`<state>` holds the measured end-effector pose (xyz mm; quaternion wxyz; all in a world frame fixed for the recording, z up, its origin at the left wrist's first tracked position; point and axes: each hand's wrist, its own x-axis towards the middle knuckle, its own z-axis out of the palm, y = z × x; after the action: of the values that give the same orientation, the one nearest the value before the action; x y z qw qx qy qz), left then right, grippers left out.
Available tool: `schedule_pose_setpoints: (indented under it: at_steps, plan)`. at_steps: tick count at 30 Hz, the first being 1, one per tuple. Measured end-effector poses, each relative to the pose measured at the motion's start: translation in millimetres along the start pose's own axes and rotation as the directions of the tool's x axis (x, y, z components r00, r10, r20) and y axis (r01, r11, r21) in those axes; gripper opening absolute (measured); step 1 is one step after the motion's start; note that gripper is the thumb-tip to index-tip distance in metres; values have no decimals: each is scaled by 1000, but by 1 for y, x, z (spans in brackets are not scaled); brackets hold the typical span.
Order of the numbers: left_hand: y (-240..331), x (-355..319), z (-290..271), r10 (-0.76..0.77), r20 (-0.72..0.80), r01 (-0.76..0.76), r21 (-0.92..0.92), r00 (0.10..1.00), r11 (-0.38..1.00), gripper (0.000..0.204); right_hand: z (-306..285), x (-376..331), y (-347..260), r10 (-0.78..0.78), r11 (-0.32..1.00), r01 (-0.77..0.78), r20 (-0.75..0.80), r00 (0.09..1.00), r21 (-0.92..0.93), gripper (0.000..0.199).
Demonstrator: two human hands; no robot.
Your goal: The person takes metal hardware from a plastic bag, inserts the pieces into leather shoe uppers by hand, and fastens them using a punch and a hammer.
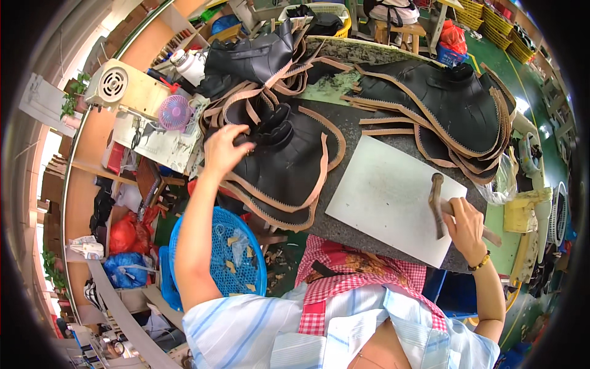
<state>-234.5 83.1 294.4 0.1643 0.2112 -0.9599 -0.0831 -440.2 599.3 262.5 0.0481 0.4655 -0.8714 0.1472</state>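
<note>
My left hand (222,147) reaches out to the left stack of black leather pieces with tan zigzag edges (286,166) and pinches the top piece at its left edge. My right hand (465,226) grips a hammer (437,206) by its wooden handle, the metal head standing over the right part of a white rectangular board (384,197). The board lies on the dark worktable (356,126) and has nothing else on it. A second, larger stack of the same black pieces (458,107) lies at the far right of the table.
A blue plastic basket (230,255) with scraps stands by my left elbow. A cream machine and a small pink fan (174,112) sit at the left. Yellow crates and a stool are at the back. A plastic bag and yellow block (522,206) lie at the right.
</note>
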Motion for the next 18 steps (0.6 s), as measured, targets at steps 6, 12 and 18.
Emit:
schedule_pose_setpoints:
  at_steps: [6, 12, 18]
  plan:
    - [53, -67, -10, 251, 304, -239, -77, 919, 968, 73, 8, 10, 0, -46, 992, 55, 80, 996, -110, 33]
    - [47, -104, 2, 180, 227, -147, -153, 957, 977, 95, 29, 131, -146, -101, 254, -600, 637, 764, 759, 77]
    - [56, -117, 24, 255, 154, -249, -61, 955, 967, 112, 96, 188, -223, 67, -171, -701, 718, 693, 693, 72]
